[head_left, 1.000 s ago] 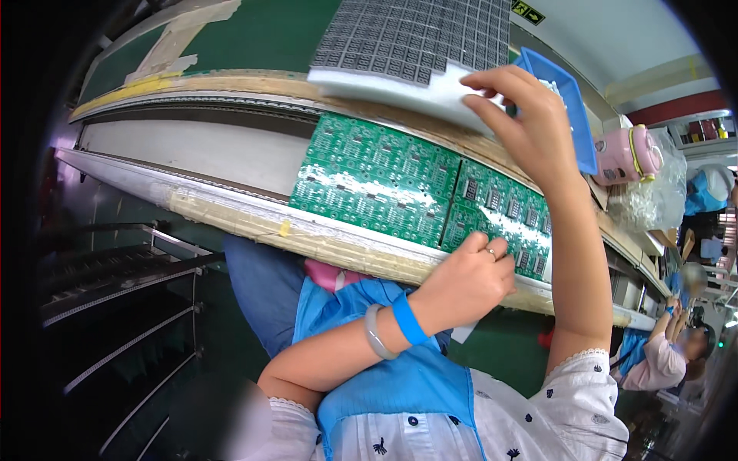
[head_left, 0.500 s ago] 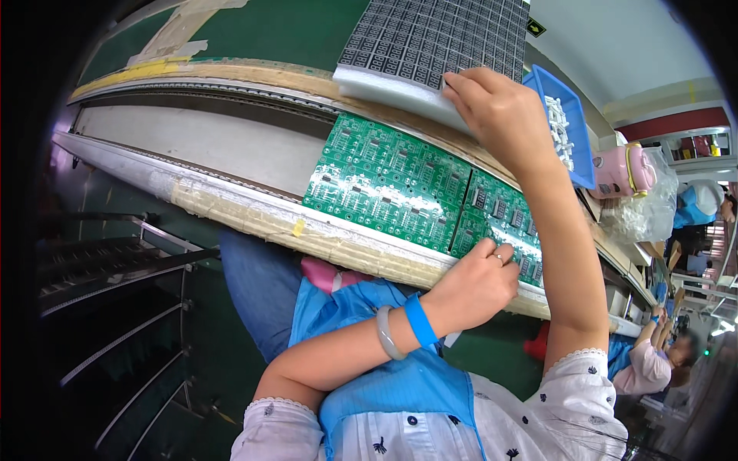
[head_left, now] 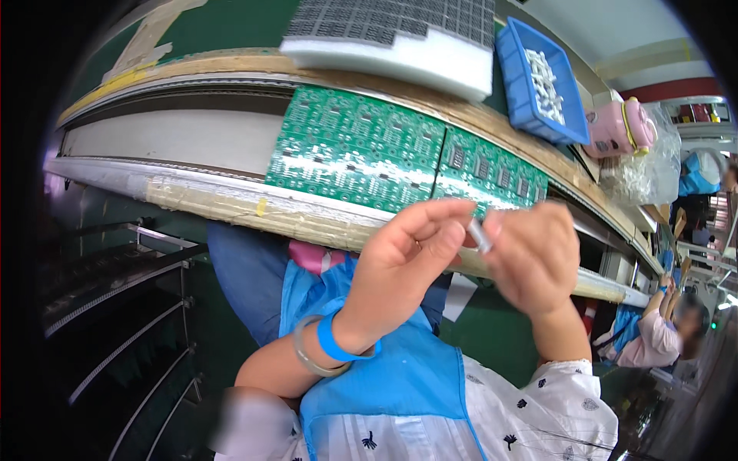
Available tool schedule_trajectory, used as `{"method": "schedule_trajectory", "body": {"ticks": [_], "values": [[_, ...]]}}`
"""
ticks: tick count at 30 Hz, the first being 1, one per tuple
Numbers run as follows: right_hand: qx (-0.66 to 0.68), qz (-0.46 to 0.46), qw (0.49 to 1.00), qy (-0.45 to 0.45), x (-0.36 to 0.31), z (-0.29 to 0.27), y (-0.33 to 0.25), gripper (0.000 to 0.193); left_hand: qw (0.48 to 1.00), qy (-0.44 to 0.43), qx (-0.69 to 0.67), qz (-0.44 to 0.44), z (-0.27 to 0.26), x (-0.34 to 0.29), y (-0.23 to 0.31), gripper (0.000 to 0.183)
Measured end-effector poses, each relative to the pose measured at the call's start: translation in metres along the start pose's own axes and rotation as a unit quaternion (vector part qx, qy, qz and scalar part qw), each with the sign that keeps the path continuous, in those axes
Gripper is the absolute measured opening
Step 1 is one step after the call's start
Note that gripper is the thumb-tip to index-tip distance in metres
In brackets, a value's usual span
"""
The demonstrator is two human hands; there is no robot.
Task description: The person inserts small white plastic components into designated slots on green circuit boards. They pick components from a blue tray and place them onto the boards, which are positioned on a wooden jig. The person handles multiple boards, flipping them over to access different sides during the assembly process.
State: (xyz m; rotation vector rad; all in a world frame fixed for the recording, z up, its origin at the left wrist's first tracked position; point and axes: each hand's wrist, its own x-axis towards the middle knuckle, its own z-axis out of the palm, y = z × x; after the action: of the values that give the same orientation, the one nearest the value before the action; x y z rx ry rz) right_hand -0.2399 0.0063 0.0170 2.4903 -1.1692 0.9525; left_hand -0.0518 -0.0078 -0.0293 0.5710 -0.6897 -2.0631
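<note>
A small digit display (head_left: 480,235), pale grey on the side that shows, is held between my two hands just in front of the boards. My left hand (head_left: 411,257) has its thumb and fingertips drawn together at one end of it. My right hand (head_left: 534,257), smeared by motion, pinches the other end. Behind them, a green circuit board (head_left: 354,154) lies in the rail track. To its right is a second green board (head_left: 492,169) with several dark displays seated on it; my hands cover its near part.
White foam (head_left: 446,65) bearing rows of dark displays rests on the wooden ledge beyond the boards. A blue bin (head_left: 516,92) of white parts stands to its right, then a pink flask (head_left: 615,127). A dark metal rack (head_left: 123,300) is at left. Another person sits far right.
My right hand has come back from the foam toward me with a display. My left hand has lifted off the right board to meet it. The view has shifted slightly.
</note>
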Motion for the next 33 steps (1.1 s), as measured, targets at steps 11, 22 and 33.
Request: {"method": "schedule_trajectory", "body": {"ticks": [11,22,33], "values": [[0.241,0.218,0.943,-0.071,-0.072,-0.039,-0.031,0.028,0.957,-0.115,0.085,-0.251,0.003,-0.009,-0.019,0.040],[0.075,0.250,0.961,-0.093,-0.076,-0.019,0.026,0.025,0.629,-0.105,0.695,0.331,-0.007,0.018,-0.026,0.035],[0.034,0.225,0.965,-0.133,-0.076,-0.005,0.029,0.025,0.579,-0.083,0.732,0.349,-0.022,0.017,-0.041,0.031]]}}
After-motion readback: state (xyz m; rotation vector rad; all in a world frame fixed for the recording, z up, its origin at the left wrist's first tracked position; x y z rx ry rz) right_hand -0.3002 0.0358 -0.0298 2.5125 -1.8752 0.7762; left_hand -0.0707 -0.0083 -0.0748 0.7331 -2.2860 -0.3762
